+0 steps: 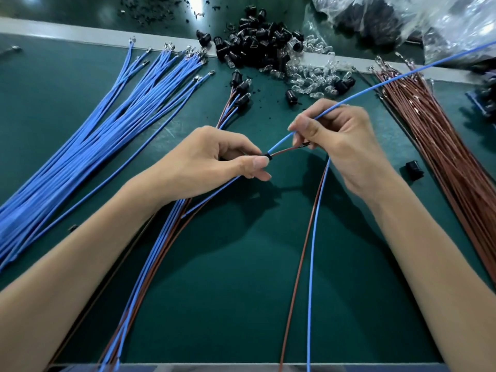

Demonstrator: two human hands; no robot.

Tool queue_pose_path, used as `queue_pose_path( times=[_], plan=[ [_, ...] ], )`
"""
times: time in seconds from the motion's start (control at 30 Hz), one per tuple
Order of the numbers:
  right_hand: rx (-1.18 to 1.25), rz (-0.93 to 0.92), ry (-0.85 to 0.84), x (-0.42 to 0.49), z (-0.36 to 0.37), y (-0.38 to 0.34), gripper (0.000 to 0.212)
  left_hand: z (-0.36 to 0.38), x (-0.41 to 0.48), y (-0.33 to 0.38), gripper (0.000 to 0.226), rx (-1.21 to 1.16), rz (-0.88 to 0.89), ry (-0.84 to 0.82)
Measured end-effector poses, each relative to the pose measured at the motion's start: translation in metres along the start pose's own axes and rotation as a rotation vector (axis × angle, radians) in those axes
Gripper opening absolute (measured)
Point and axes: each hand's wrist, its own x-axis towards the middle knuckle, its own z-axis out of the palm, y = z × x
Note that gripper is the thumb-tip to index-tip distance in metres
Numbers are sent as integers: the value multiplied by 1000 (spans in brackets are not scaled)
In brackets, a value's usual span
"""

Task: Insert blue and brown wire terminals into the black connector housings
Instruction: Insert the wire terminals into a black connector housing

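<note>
Pulling too hard is the big danger now. The right hand [341, 140] pinches a blue wire [280, 143] and a brown wire [287, 150] just beside the little black housing [265, 157], and a strong tug could drag the metal ends back out. I think a push that is not straight could bend an end or leave it only half in. I cannot see inside to tell if both have clicked. The housing is tiny, so it could also slip from the left hand [214, 157], which pinches it between thumb and fingertip. That hand lies over a bunch of done wires [161, 251], and the loose ones could get mixed up with them.

The housing is small, round and black. It is held up over the green table [241, 264], in the middle, between the two hands. The blue wire and brown wire go side by side into the end that faces the right hand. More black housings [257, 38] lie in a heap at the far edge. Spare blue wires [107, 116] lie to the left and spare brown wires [440, 135] to the right.
</note>
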Motion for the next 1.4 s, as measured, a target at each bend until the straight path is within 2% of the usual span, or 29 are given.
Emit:
queue_pose_path(
  times=[0.07,0.17,0.23,0.3,0.4,0.5,0.63,0.77,0.93,1.0,1.1,1.17,1.3,1.4],
  plan=[
    [90,35,23,2,-1,-1,26,0,0,0,16,-1,-5,1],
    [364,65,199,6,-7,-6,32,-1,0,1,18,-10,-12,1],
    [370,71,289,8,-7,-6,35,0,0,1,26,-9,-10,3],
    [288,94,259,7,-3,-4,41,0,0,1,32,-7,-4,6],
    [216,120,114,5,0,-2,51,0,1,0,33,-17,1,7],
    [286,181,152,7,-8,-2,61,0,1,0,30,-7,2,2],
    [349,198,332,10,-15,0,49,1,1,0,27,-8,1,8],
    [373,157,200,9,-14,4,46,3,1,1,29,-33,3,14],
    [205,124,8,6,-7,5,34,4,1,1,24,-50,3,16],
    [257,108,48,7,-10,2,24,3,0,1,20,-49,2,16],
    [493,76,222,10,-18,-3,20,3,0,1,21,-43,8,15],
    [468,55,297,9,-19,-2,24,4,0,1,23,-52,12,18],
    [177,48,131,4,-8,2,15,3,0,1,28,-62,12,16],
    [302,8,101,4,-7,-3,8,2,0,1,28,-57,6,15]
  ],
)
